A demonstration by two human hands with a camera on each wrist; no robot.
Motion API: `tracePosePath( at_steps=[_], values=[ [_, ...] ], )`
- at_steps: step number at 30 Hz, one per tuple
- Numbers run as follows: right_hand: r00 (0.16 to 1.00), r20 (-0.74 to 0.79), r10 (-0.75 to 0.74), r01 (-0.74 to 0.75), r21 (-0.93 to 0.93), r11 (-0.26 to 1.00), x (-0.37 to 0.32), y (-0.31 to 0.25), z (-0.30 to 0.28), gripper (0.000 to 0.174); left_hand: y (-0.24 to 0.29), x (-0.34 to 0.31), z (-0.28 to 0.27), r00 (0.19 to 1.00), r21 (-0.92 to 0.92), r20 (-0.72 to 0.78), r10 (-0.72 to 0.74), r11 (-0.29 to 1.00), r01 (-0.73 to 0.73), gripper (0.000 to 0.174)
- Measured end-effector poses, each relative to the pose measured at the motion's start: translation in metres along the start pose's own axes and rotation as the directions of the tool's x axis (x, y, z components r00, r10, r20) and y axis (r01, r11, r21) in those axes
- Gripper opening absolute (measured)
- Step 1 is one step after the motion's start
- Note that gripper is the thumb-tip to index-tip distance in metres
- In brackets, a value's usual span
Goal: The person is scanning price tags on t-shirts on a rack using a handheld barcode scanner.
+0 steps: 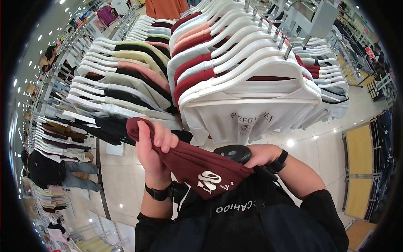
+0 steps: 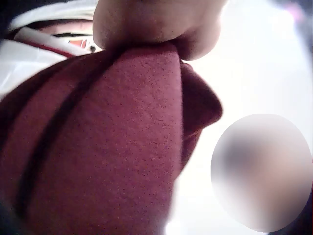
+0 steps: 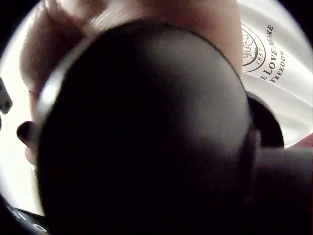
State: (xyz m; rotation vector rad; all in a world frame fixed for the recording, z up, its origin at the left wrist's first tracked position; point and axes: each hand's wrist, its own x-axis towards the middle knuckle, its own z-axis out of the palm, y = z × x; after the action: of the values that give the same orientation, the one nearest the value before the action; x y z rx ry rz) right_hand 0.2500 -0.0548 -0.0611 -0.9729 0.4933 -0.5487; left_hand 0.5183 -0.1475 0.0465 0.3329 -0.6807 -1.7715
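Observation:
Folded maroon fabric with a white print (image 1: 210, 181) stretches between the two hands in the head view. My left hand (image 1: 153, 145) grips its upper left end, fingers curled over the cloth. In the left wrist view, the maroon cloth (image 2: 132, 137) hangs below the hand (image 2: 156, 24). My right hand (image 1: 262, 155) holds a rounded black object (image 1: 235, 154) beside the cloth's right end; whether it also grips cloth is unclear. That black object (image 3: 146, 117) hides much of the right hand (image 3: 195, 17) in the right wrist view.
White hangers with shirts fill the rack ahead, a white printed shirt (image 1: 252, 117) nearest. More clothes hang at left, by a person in black (image 1: 46, 170). Shelving with wooden panels (image 1: 359, 151) stands at right. Tiled floor (image 1: 126, 185) shows below.

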Motion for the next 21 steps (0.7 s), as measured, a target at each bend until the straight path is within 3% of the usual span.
tracePosePath(
  at_steps=[1,2,4,6,7,9,10,13,15,16,19,21],
  values=[
    [0.999,-0.036,-0.005,0.005,0.014,1.0,-0.007,-0.009,0.005,0.064,0.0,0.0,-0.01,1.0,0.0,-0.002,-0.001,1.0,0.001,0.024],
    [0.999,-0.036,-0.004,0.004,0.016,1.0,-0.013,-0.011,0.008,0.064,-0.001,-0.001,-0.019,0.998,0.113,0.022,0.052,0.992,-0.054,0.022],
    [0.968,-0.244,-0.054,0.077,0.086,0.993,-0.026,-0.013,0.011,0.067,-0.004,-0.005,-0.031,0.994,0.222,0.048,0.101,0.969,-0.109,0.023],
    [0.955,-0.281,-0.092,0.129,0.119,0.984,-0.034,-0.025,0.02,0.067,-0.007,-0.012,-0.038,0.992,0.573,0.03,0.119,0.812,-0.114,0.034],
    [0.933,-0.311,-0.179,0.227,0.125,0.966,-0.036,-0.029,0.024,0.066,-0.013,-0.016,-0.044,0.995,0.641,-0.02,0.097,0.765,-0.062,0.076],
    [0.887,-0.355,-0.296,0.351,0.1,0.931,-0.04,-0.046,0.035,0.065,-0.018,-0.026,-0.058,0.982,0.678,0.176,-0.071,0.732,-0.068,0.131],
    [0.887,-0.361,-0.288,0.347,0.111,0.931,-0.039,-0.051,0.04,0.065,-0.025,-0.033,-0.058,0.974,0.742,0.17,-0.151,0.669,-0.026,0.143],
    [0.824,-0.419,-0.38,0.429,0.026,0.903,-0.026,-0.064,0.058,0.061,-0.042,-0.04,-0.038,0.901,0.813,0.338,-0.271,0.566,-0.135,0.137],
    [0.822,-0.402,-0.404,0.441,0.001,0.897,-0.011,-0.064,0.068,0.059,-0.05,-0.043,-0.014,0.796,0.885,0.407,-0.447,0.409,-0.223,0.107],
    [0.817,-0.378,-0.435,0.457,-0.035,0.889,-0.006,-0.065,0.071,0.057,-0.055,-0.043,-0.014,0.798,0.886,0.403,-0.448,0.409,-0.218,0.107],
    [0.825,-0.383,-0.415,0.428,-0.055,0.902,-0.003,-0.072,0.072,0.055,-0.062,-0.038,-0.017,0.838,0.815,0.37,-0.401,0.573,-0.085,0.051],
    [0.831,-0.397,-0.39,0.407,-0.045,0.912,-0.007,-0.077,0.072,0.056,-0.067,-0.042,-0.033,0.872,0.81,0.334,-0.359,0.582,-0.071,0.051]
  ],
)
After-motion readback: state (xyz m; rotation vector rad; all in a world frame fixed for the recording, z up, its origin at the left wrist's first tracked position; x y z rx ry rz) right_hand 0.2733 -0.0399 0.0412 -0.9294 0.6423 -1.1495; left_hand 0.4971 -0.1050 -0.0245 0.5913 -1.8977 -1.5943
